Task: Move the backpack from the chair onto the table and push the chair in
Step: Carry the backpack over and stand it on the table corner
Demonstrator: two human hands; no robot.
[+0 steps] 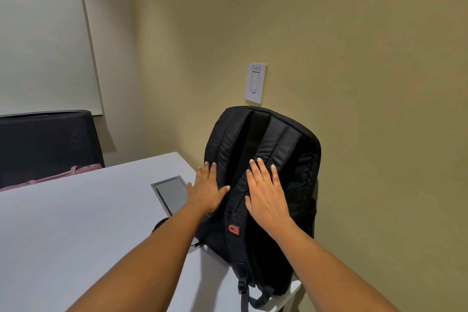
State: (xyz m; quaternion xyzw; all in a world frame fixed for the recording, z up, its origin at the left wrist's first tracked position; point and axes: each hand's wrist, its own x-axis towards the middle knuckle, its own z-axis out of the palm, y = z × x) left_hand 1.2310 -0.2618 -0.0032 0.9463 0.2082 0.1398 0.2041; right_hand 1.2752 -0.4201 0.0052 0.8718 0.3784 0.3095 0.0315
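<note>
A black backpack (288, 159) with a small red logo stands upright on the white table (76, 230), at its right end near the wall, straps facing me. My left hand (206, 191) lies flat on its left side with fingers spread. Over the right shoulder strap rests my right hand (266, 195), also flat and spread, a ring on one finger. Neither hand grips anything. The chair the backpack came from is out of view.
A grey cable hatch (172, 194) is set into the table just left of the backpack. A dark mesh chair (48, 144) with a pink item on it stands beyond the table's far side. A wall switch (255, 83) is above the backpack.
</note>
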